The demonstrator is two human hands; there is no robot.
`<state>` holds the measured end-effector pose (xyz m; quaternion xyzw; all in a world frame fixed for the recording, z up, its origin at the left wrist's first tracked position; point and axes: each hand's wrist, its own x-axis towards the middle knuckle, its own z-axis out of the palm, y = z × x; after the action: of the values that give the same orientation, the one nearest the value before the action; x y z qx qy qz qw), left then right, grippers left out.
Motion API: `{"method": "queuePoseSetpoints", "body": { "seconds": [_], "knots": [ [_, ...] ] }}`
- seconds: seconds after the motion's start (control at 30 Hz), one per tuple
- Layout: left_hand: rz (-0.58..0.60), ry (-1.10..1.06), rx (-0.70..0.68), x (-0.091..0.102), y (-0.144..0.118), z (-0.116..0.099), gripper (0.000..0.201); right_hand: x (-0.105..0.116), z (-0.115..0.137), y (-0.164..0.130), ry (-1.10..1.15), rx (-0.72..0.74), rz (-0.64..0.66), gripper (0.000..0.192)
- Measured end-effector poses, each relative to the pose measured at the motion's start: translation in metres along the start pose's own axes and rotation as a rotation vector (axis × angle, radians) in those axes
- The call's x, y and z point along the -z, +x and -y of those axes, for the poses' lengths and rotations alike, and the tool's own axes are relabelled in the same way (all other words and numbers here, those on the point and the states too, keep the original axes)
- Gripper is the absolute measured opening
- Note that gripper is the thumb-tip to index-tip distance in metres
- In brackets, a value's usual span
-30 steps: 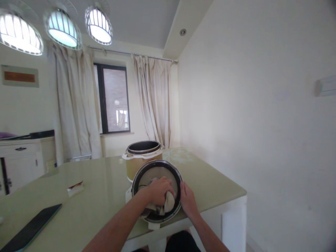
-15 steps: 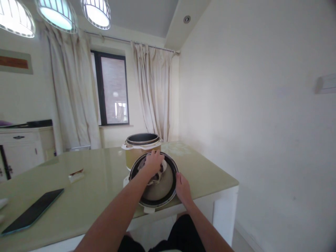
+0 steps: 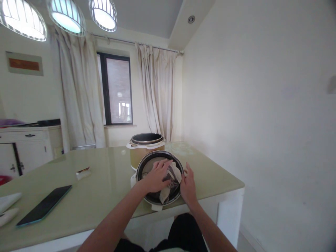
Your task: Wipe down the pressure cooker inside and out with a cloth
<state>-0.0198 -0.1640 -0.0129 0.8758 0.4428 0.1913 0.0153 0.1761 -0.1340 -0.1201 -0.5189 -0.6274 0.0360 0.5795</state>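
Observation:
A pressure cooker lid (image 3: pixel 150 163) is tilted up near the table's front edge, its grey inner side with a dark ring facing me. My left hand (image 3: pixel 158 177) presses a grey-and-white cloth (image 3: pixel 175 172) against that inner side, fingers bent over it. On the lid's right rim is my right hand (image 3: pixel 189 185), its thumb side against the edge and its fingertips raised behind. Just behind the lid stands the yellow-and-white cooker body (image 3: pixel 135 155), uncovered, with its dark pot opening upward. The lid hides part of the cooker's front.
The pale green table (image 3: pixel 105 185) carries a dark tablet-like slab (image 3: pixel 46 204) at left. Farther back lies a small white item (image 3: pixel 83 174) with a brown top. White objects (image 3: pixel 9 210) sit at the left edge. A wall (image 3: pixel 262 122) rises on the right.
My left hand has swept the cloth across the lid's inner side, toward the right and lower part. The right hand's fingers have lifted and spread at the rim. The view has shifted slightly left.

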Motion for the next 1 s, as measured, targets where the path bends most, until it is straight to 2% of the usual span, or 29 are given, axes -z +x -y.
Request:
{"method": "queuePoseSetpoints", "body": {
  "seconds": [0.03, 0.07, 0.13, 0.2, 0.27, 0.4, 0.43, 0.53, 0.6, 0.7, 0.77, 0.83, 0.9, 0.97, 1.0],
  "knots": [
    [-0.031, 0.021, 0.034, -0.001, -0.007, 0.003, 0.081, 0.003, 0.006, -0.001, -0.029, 0.123, -0.017, 0.057],
    [-0.058, 0.039, 0.068, -0.004, -0.014, 0.006, 0.077, 0.006, 0.013, -0.001, -0.065, 0.261, 0.019, 0.056],
    [-0.081, 0.038, 0.104, -0.01, -0.025, 0.01, 0.078, 0.013, 0.03, 0.002, -0.141, 0.501, 0.211, 0.055],
    [-0.093, 0.011, 0.104, -0.017, -0.035, 0.016, 0.084, 0.016, 0.05, 0.007, -0.202, 0.612, 0.411, 0.063],
    [-0.166, 0.006, 0.135, -0.021, -0.046, 0.023, 0.082, 0.016, 0.069, 0.013, -0.242, 0.611, 0.519, 0.073],
    [-0.437, 0.014, 0.291, -0.03, -0.072, 0.038, 0.063, 0.006, 0.094, 0.02, -0.331, 0.592, 0.596, 0.08],
    [-0.498, -0.009, 0.325, -0.033, -0.078, 0.043, 0.066, 0.004, 0.098, 0.02, -0.358, 0.581, 0.596, 0.08],
    [-0.669, -0.127, 0.44, -0.042, -0.089, 0.064, 0.095, -0.001, 0.105, 0.02, -0.429, 0.55, 0.583, 0.081],
    [-0.731, -0.292, 0.552, -0.049, -0.091, 0.082, 0.1, -0.004, 0.108, 0.02, -0.468, 0.554, 0.574, 0.087],
    [-0.65, -0.587, 0.706, -0.058, -0.086, 0.106, 0.073, -0.007, 0.112, 0.02, -0.514, 0.592, 0.584, 0.103],
    [-0.559, -0.624, 0.719, -0.062, -0.082, 0.113, 0.053, -0.011, 0.113, 0.023, -0.531, 0.642, 0.614, 0.104],
    [-0.531, -0.572, 0.661, -0.065, -0.078, 0.113, 0.043, -0.015, 0.113, 0.03, -0.549, 0.717, 0.64, 0.093],
    [-0.552, -0.54, 0.618, -0.067, -0.074, 0.107, 0.044, -0.019, 0.112, 0.04, -0.577, 0.825, 0.621, 0.071],
    [-0.56, -0.517, 0.581, -0.069, -0.068, 0.099, 0.046, -0.024, 0.11, 0.052, -0.594, 0.986, 0.591, 0.045],
    [-0.557, -0.499, 0.566, -0.07, -0.065, 0.094, 0.046, -0.027, 0.109, 0.059, -0.594, 1.068, 0.589, 0.038]
  ]
}}
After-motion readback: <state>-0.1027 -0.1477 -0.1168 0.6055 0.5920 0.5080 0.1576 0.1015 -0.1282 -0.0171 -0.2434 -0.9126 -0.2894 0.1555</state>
